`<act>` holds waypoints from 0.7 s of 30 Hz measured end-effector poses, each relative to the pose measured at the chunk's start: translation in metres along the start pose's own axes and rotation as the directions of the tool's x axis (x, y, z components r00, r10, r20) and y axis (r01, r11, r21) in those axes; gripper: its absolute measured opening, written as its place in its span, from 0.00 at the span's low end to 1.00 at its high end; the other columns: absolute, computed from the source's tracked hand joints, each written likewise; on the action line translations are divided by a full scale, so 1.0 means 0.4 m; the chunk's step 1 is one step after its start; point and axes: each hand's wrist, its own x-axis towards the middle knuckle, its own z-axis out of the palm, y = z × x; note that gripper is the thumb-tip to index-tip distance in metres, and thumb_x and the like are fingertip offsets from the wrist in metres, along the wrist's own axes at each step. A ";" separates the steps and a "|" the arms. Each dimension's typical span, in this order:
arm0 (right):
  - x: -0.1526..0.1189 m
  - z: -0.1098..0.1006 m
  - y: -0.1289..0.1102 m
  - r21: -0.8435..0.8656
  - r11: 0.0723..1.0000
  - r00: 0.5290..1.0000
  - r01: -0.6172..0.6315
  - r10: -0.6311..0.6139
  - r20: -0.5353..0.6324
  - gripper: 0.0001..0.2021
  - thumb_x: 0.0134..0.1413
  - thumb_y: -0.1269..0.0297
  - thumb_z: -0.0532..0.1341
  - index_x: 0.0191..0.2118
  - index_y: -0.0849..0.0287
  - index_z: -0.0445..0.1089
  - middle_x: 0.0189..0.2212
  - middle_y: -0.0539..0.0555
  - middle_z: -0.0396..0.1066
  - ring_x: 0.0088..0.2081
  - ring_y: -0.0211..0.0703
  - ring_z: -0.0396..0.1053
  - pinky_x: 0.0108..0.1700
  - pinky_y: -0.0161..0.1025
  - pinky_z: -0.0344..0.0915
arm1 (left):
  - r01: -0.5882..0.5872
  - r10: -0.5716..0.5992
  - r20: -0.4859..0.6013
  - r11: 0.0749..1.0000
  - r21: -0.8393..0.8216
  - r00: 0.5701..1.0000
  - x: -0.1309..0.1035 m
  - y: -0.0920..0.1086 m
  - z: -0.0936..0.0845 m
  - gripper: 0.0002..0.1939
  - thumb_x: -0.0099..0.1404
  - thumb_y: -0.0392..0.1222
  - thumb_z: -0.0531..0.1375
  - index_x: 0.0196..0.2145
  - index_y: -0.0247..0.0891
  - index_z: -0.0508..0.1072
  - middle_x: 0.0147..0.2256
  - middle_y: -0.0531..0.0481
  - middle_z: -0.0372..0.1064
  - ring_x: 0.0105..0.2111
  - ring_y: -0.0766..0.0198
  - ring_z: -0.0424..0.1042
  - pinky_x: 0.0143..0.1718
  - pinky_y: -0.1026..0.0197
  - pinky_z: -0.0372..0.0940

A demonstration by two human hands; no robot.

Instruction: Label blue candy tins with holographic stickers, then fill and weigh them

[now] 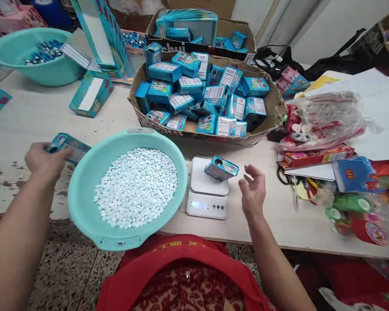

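Note:
My left hand (45,162) is wrapped round a small blue candy box (71,147), at the left of a turquoise basin (79,207). Small white and pale blue candies (138,190) fill the middle of that basin. To its right stands a white digital scale (202,179) with a lit display. Another blue candy box (223,168) rests on the scale's platform, with a dark round hole in its top. Just right of this box my right hand (253,188) is open, fingers curved and apart, holding nothing.
Behind the scale, a cardboard box (269,121) is heaped with blue candy boxes. A second carton (201,47) stands behind it. At back left are a basin (52,71) with shiny pieces and a blue display tray (92,93). Scissors (282,176) and packaged goods crowd the right.

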 end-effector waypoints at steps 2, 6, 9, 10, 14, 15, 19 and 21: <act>-0.006 0.019 0.012 -0.035 0.999 0.998 -0.024 0.026 0.064 0.33 0.44 0.49 0.64 0.54 0.58 0.58 0.53 0.62 0.62 0.55 0.52 0.61 0.55 0.55 0.58 | 0.046 -0.014 -0.207 0.988 0.149 0.978 -0.012 -0.008 0.006 0.18 0.49 0.51 0.63 0.26 0.40 0.60 0.27 0.56 0.69 0.59 0.44 0.55 0.46 0.45 0.56; -0.004 0.051 0.026 -0.084 0.994 0.987 -0.068 0.079 0.140 0.35 0.40 0.52 0.67 0.55 0.56 0.59 0.55 0.60 0.61 0.55 0.52 0.61 0.55 0.54 0.58 | -0.127 0.119 0.062 0.982 0.139 0.991 -0.061 0.042 -0.006 0.19 0.63 0.53 0.52 0.24 0.34 0.63 0.26 0.52 0.69 0.59 0.46 0.56 0.33 0.52 0.55; 0.002 0.069 0.036 -0.080 0.991 0.984 -0.105 0.115 0.137 0.32 0.38 0.53 0.68 0.51 0.58 0.63 0.49 0.58 0.66 0.49 0.49 0.64 0.52 0.50 0.61 | -0.208 0.203 0.054 0.973 0.105 0.978 -0.122 0.105 0.005 0.22 0.68 0.51 0.46 0.27 0.32 0.68 0.29 0.50 0.71 0.60 0.47 0.54 0.30 0.53 0.51; 0.005 0.073 0.034 -0.075 0.990 0.982 -0.122 0.131 0.133 0.29 0.38 0.54 0.68 0.48 0.59 0.65 0.45 0.56 0.69 0.45 0.48 0.66 0.50 0.48 0.62 | -0.217 0.218 0.005 0.971 0.099 0.976 -0.149 0.126 0.019 0.20 0.66 0.52 0.49 0.29 0.34 0.70 0.31 0.52 0.73 0.60 0.47 0.55 0.32 0.53 0.53; 0.019 0.085 -0.038 -0.105 0.993 0.986 -0.045 0.060 0.152 0.17 0.43 0.54 0.66 0.37 0.59 0.70 0.32 0.51 0.69 0.36 0.44 0.66 0.42 0.44 0.63 | -0.035 0.064 0.091 0.957 -0.288 0.994 -0.290 0.205 0.117 0.18 0.53 0.51 0.64 0.39 0.38 0.73 0.38 0.53 0.74 0.48 0.53 0.69 0.45 0.52 0.61; 0.023 0.090 -0.074 -0.117 0.992 0.986 0.038 -0.018 0.165 0.16 0.44 0.54 0.66 0.37 0.58 0.71 0.32 0.50 0.68 0.36 0.43 0.66 0.42 0.43 0.63 | 0.096 0.010 0.232 0.894 -0.437 0.973 -0.329 0.226 0.146 0.19 0.54 0.52 0.64 0.40 0.38 0.73 0.39 0.50 0.74 0.47 0.55 0.70 0.46 0.52 0.63; 0.035 0.136 -0.242 -0.109 0.871 0.837 0.478 -0.414 0.357 0.16 0.46 0.58 0.67 0.44 0.52 0.71 0.37 0.52 0.70 0.39 0.46 0.67 0.43 0.45 0.61 | 0.540 -0.197 0.522 0.519 -0.663 0.830 -0.438 0.296 0.250 0.27 0.63 0.63 0.50 0.45 0.38 0.71 0.48 0.40 0.70 0.47 0.55 0.70 0.45 0.53 0.66; 0.034 0.174 -0.305 -0.067 0.732 0.648 0.678 -0.553 0.524 0.15 0.48 0.61 0.66 0.44 0.50 0.71 0.36 0.52 0.71 0.39 0.47 0.66 0.45 0.46 0.58 | 0.610 -0.276 0.544 0.351 -0.711 0.793 -0.455 0.316 0.280 0.28 0.65 0.63 0.46 0.46 0.38 0.69 0.47 0.41 0.70 0.44 0.57 0.71 0.42 0.57 0.67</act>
